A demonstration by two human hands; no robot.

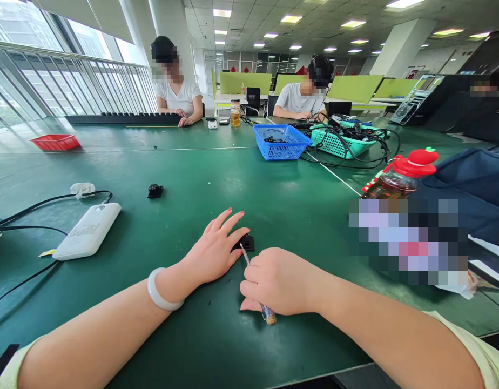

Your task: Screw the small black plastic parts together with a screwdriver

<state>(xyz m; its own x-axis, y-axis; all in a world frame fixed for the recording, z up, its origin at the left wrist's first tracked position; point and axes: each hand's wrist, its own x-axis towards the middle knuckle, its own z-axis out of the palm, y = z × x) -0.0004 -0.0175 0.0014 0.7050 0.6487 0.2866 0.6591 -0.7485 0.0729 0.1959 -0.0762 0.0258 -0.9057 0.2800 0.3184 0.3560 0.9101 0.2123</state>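
A small black part [248, 242] lies on the green table [184, 335] in front of me. My left hand [217, 244] rests beside it, fingers spread, with the thumb and index finger at the part's left edge. In my right hand [274, 281] is a thin screwdriver [268, 313], its handle end sticking out below the fist. The metal tip touches or nearly touches the black part; the exact contact is too small to tell. Another small black piece [155, 190] sits farther off to the left.
A white power bank [87, 231] with black cables lies at left, a red tray [55, 142] behind it. Blue [282, 142] and teal [342, 145] baskets with cables stand at the back. A red-lidded bottle [411, 165] and dark bag [472, 189] are at right. Two people sit opposite.
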